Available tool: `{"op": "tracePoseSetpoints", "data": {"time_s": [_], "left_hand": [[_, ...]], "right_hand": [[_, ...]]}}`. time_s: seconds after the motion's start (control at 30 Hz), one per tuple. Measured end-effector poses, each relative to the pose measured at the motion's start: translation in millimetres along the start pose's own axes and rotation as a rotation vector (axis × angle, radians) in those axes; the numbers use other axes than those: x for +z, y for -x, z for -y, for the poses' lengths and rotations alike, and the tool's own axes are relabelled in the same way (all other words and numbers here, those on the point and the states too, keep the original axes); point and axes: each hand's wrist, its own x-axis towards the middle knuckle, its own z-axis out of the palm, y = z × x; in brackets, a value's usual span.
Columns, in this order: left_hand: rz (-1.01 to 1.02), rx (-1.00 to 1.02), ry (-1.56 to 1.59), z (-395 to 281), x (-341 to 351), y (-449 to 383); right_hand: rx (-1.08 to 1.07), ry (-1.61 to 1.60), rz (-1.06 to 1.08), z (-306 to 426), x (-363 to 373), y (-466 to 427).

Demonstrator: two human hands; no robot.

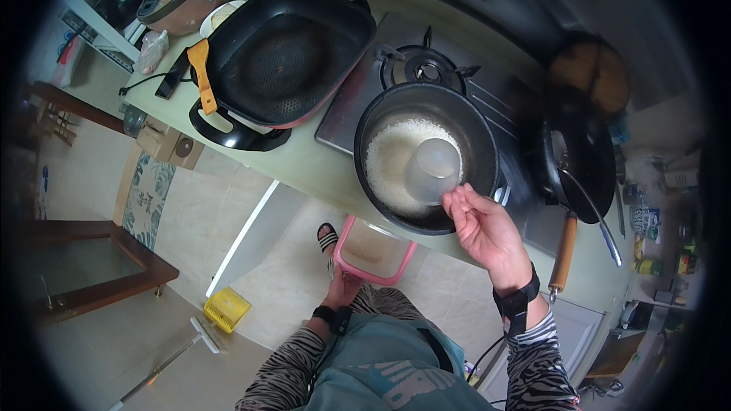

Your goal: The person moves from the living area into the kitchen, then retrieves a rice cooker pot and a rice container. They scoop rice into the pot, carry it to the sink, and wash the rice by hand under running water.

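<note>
My right hand (482, 228) pinches the rim of a translucent plastic cup (435, 171) over a dark cooking pot (478, 131). The cup is tipped, and I cannot tell whether any grains are inside it. White rice (394, 154) covers much of the pot's bottom. The pot sits at the front of the gas stove, beside a burner (427, 71). Lower down, my left hand (342, 286) grips the near edge of a pink-rimmed plastic container (377, 278). Some pale grains (368, 248) lie inside that container, which is held below the counter's front edge.
A large rectangular electric pan (285, 57) stands left, with a wooden spatula (201, 77) across its edge and a phone (171, 77) nearby. A wok (582, 154) with a wooden handle (564, 254) is right. An open cabinet door (245, 234) juts out below the counter (297, 165).
</note>
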Motion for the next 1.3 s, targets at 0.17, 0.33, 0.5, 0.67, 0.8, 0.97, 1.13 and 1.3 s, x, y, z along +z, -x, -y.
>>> {"op": "tracePoseSetpoints", "data": {"time_s": [0.17,0.33,0.5,0.67,0.8,0.97,1.13,1.3], "left_hand": [[0.164,0.018,-0.043,-0.9,-4.3,-1.6],[0.076,0.005,-0.018,-2.1,3.7,1.5],[0.060,0.012,-0.011,0.2,3.1,0.5],[-0.009,-0.018,-0.033,-0.6,-8.4,-4.5],[-0.021,-0.008,-0.017,-1.4,-2.3,-0.6],[0.056,-0.014,-0.003,-5.7,13.0,9.1],[-0.016,-0.025,0.004,-5.1,11.8,10.6],[-0.006,-0.044,-0.010,-1.5,6.1,5.4]], "right_hand": [[-0.239,0.275,0.215,2.1,-15.6,29.5],[-0.715,1.057,0.358,-36.9,-50.5,64.6],[-0.809,1.862,0.418,-111.0,-123.6,32.0],[-0.602,2.389,0.363,-196.2,-229.1,-108.9],[-0.408,2.114,0.272,-258.5,-288.0,-226.6],[0.148,1.381,0.025,-282.3,-334.4,-283.7],[-0.236,1.662,-0.227,-266.9,-353.2,-278.7],[-0.381,1.785,-0.329,-255.4,-353.6,-264.6]]}}
